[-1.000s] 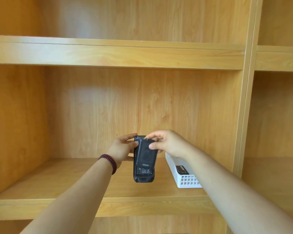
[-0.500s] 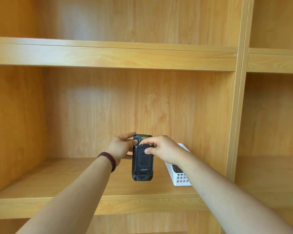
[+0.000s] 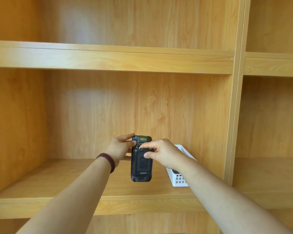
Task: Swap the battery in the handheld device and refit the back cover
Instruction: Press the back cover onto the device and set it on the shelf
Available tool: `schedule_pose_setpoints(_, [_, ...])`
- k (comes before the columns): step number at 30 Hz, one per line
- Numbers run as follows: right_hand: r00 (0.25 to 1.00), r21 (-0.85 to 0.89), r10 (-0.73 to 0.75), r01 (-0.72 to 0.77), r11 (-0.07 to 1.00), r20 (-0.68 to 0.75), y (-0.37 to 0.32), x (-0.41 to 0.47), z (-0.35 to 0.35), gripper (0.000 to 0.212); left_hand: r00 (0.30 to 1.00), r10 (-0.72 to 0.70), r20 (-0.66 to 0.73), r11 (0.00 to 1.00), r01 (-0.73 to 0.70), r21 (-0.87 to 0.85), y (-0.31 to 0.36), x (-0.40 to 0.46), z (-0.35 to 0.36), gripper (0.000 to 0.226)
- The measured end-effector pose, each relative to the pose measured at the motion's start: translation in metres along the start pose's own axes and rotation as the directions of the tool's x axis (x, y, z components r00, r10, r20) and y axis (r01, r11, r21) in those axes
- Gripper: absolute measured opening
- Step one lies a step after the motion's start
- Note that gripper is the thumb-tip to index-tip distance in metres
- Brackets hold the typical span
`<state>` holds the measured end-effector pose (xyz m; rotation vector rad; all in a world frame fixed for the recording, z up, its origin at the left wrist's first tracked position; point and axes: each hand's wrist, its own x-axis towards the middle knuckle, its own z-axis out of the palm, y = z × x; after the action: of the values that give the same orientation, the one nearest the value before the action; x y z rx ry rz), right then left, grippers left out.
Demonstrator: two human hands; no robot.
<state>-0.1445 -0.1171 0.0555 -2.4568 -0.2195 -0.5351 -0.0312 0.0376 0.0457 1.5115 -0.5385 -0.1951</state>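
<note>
I hold a black handheld device [image 3: 141, 178] upright in front of the shelf, its back side facing me. My left hand [image 3: 120, 149] grips its upper left edge, thumb on the side. The black back cover [image 3: 142, 164], marked "urovo", lies flat on the device's back. My right hand [image 3: 161, 153] pinches the cover's top edge, thumb pressed on its upper face. A yellow-green label shows at the device's top, above the cover. The battery is hidden under the cover.
A white perforated basket [image 3: 179, 180] stands on the wooden shelf board [image 3: 57, 181] just right of the device, partly behind my right forearm, with a dark object inside. A vertical divider [image 3: 233, 132] separates the compartment to the right.
The cover has slid down from a tilted position to lie flat on the device's back. My right hand has shifted to the cover's top edge. The basket is now more hidden by my arm.
</note>
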Motion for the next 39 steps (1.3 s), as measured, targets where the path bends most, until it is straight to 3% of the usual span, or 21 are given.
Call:
schedule_pose_setpoints(9, [0.998, 0.014, 0.053, -0.053, 0.998, 0.030, 0.006, 0.003, 0.005, 0.035, 0.999, 0.035, -0.013, 0.999, -0.035, -0.003, 0.000, -0.005, 0.007, 0.039])
schedule_pose_setpoints(16, [1.000, -0.080, 0.012, -0.013, 0.997, -0.013, 0.014, 0.009, 0.011, 0.037, 1.000, 0.025, -0.006, 1.000, -0.025, -0.016, -0.002, -0.004, 0.007, 0.038])
schedule_pose_setpoints(19, [0.995, -0.128, -0.019, 0.005, 0.992, -0.103, 0.020, 0.006, 0.019, 0.036, 0.999, 0.036, -0.006, 0.999, -0.036, -0.035, -0.005, -0.004, 0.008, 0.037])
schedule_pose_setpoints(22, [0.947, -0.113, -0.045, 0.009, 0.994, -0.317, 0.026, 0.003, 0.034, 0.025, 0.999, 0.041, -0.012, 0.998, -0.041, -0.054, -0.008, -0.002, 0.007, 0.038])
schedule_pose_setpoints(24, [0.897, -0.003, 0.048, -0.055, 0.998, -0.440, 0.031, 0.004, 0.042, 0.033, 0.999, 0.045, -0.018, 0.997, -0.046, -0.059, -0.009, -0.001, 0.007, 0.039])
schedule_pose_setpoints(25, [0.882, 0.127, 0.161, -0.116, 0.985, -0.444, 0.033, 0.005, 0.045, 0.040, 0.999, 0.049, -0.017, 0.997, -0.050, -0.062, -0.009, 0.000, 0.006, 0.039])
schedule_pose_setpoints(27, [0.884, 0.499, 0.396, -0.233, 0.835, -0.249, 0.036, 0.009, 0.047, 0.046, 0.998, 0.060, -0.006, 0.995, -0.061, -0.078, -0.008, 0.001, 0.005, 0.038])
schedule_pose_setpoints(29, [0.890, 0.750, 0.456, -0.301, 0.589, -0.002, 0.041, 0.009, 0.049, 0.036, 0.998, 0.069, 0.010, 0.993, -0.068, -0.100, -0.008, 0.001, 0.005, 0.037])
schedule_pose_setpoints(32, [0.891, 0.844, 0.449, -0.290, 0.451, 0.067, 0.045, 0.010, 0.050, 0.028, 0.997, 0.070, 0.033, 0.993, -0.066, -0.096, -0.008, 0.001, 0.003, 0.039])
schedule_pose_setpoints(36, [0.888, 0.890, 0.457, -0.248, 0.382, 0.052, 0.044, 0.014, 0.052, 0.027, 0.986, 0.015, 0.167, 0.989, 0.010, -0.148, -0.011, 0.002, -0.004, 0.052])
schedule_pose_setpoints(39, [0.888, 0.908, 0.457, -0.235, 0.347, 0.055, 0.045, 0.017, 0.052, 0.027, 0.982, 0.006, 0.189, 0.996, 0.011, -0.093, -0.014, 0.002, -0.005, 0.049])
